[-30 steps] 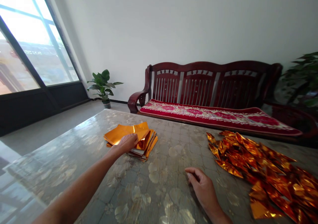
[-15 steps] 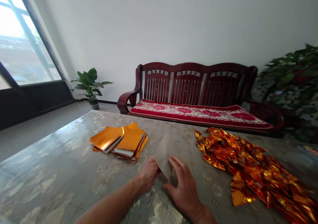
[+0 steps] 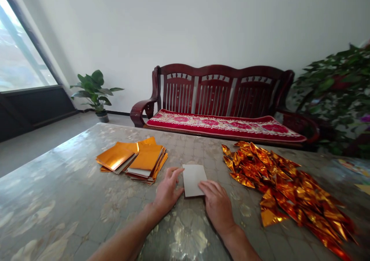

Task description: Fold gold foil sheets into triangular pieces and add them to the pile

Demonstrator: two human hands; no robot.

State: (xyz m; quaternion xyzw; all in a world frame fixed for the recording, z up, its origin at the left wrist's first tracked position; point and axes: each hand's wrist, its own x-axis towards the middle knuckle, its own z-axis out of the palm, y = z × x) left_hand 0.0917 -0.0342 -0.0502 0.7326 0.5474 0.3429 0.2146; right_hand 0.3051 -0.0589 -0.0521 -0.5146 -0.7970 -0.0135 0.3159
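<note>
Floral worktop (image 3: 110,203): white sheet (image 3: 193,178) lying flat, long axis running away from me, far end leaning slightly left. My left fingers (image 3: 177,173) are spread at its left edge; my right fingers (image 3: 208,184) rest together on its right side, pinch undetermined. Packet (image 3: 354,167) print, far right: too blurred to read.

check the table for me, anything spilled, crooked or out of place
Nothing looks spilled or damaged. The one untidy spot is the gold paper stack, left of the left hand: its sheets fan out at uneven angles, edges unaligned. That looks like loose stacking rather than a fault.
</note>
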